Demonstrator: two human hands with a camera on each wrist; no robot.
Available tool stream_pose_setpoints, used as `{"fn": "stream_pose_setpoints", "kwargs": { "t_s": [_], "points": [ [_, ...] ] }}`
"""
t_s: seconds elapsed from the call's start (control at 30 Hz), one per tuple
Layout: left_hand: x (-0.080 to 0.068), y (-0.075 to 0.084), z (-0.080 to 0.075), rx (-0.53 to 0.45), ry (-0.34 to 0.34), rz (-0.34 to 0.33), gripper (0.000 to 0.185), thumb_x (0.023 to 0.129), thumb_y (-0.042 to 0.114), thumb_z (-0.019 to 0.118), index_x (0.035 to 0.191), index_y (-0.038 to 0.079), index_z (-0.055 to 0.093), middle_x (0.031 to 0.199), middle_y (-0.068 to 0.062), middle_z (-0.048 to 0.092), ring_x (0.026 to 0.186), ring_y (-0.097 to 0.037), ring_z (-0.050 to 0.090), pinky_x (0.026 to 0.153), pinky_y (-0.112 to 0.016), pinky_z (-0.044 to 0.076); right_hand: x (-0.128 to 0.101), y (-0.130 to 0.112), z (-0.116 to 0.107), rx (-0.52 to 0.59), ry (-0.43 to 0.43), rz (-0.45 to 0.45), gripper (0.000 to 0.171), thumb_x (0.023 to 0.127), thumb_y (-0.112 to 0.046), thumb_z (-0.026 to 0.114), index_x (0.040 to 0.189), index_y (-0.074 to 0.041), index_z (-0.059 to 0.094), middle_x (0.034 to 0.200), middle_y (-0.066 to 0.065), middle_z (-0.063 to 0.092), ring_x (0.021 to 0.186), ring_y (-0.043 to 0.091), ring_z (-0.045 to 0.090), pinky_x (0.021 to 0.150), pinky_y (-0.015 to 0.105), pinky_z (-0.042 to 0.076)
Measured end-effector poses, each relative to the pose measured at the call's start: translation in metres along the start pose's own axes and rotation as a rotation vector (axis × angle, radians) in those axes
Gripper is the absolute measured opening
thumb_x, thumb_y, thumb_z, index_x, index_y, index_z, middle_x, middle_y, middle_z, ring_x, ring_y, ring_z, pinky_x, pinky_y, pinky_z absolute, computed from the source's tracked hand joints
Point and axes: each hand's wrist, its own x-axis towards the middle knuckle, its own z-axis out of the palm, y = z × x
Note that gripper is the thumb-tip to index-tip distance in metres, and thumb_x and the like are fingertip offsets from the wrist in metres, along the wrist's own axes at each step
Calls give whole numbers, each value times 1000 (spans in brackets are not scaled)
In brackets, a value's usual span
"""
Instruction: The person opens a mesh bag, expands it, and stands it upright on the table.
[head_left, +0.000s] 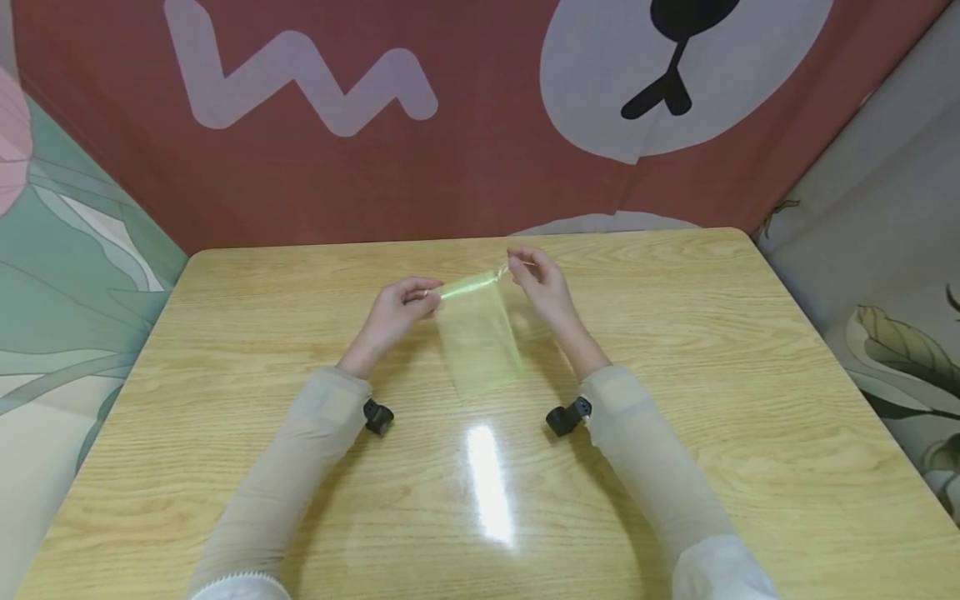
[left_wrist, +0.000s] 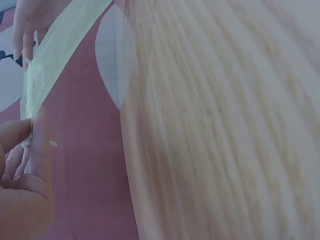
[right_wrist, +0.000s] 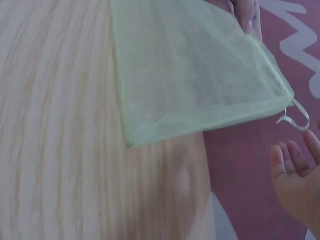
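Observation:
A sheer pale-green drawstring pouch [head_left: 480, 337] hangs above the wooden table [head_left: 712, 350], stretched between both hands. My left hand [head_left: 429, 293] pinches its top left corner between thumb and fingers. My right hand [head_left: 513, 268] pinches the top right corner by the thin drawstring. In the left wrist view the pouch [left_wrist: 55, 55] runs as a narrow band from my left hand [left_wrist: 31, 131] up to the other hand. The right wrist view has the pouch [right_wrist: 195, 75] spread wide, its drawstring loop [right_wrist: 295, 117] at the corner, and my right hand's lower fingers [right_wrist: 290, 162] below it.
A red cloth backdrop [head_left: 480, 167] with white shapes hangs behind the table's far edge. Patterned cloth covers the left side [head_left: 67, 275] and right side [head_left: 892, 275]. Black wrist cameras [head_left: 378, 417] [head_left: 566, 417] sit on both sleeved forearms. A light glare [head_left: 487, 483] lies on the table.

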Motion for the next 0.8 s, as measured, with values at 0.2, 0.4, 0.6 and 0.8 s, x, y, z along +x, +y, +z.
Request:
{"fn": "stream_pose_setpoints", "kwargs": {
  "t_s": [0.2,0.4,0.6,0.8],
  "points": [
    [0,2,3,-2,7,2,34,97,14,56,129,2,57,123,-22,62,110,-33,62,91,-30,56,-1,-6,5,-83,-134,60,37,99,-22,53,129,-1,56,122,18,60,102,20,59,97,44,52],
    [0,2,4,-1,20,5,34,97,15,56,129,2,57,122,-23,62,109,-33,63,95,-37,55,-4,-7,6,-72,-162,107,33,92,-11,63,124,-2,60,92,-1,56,77,6,55,85,43,54],
    [-1,4,4,11,23,-22,35,95,16,60,128,6,58,123,-18,63,110,-29,62,98,-41,53,-4,-7,6,-110,-134,101,32,89,-13,67,120,-5,63,90,-4,57,73,6,52,72,34,52],
    [-1,5,4,9,46,-38,35,92,18,64,126,8,60,119,-17,64,102,-20,62,99,-44,51,-4,-6,5,-120,-101,91,29,90,-14,67,117,-3,66,85,-1,65,70,4,58,66,26,52]
  ]
}}
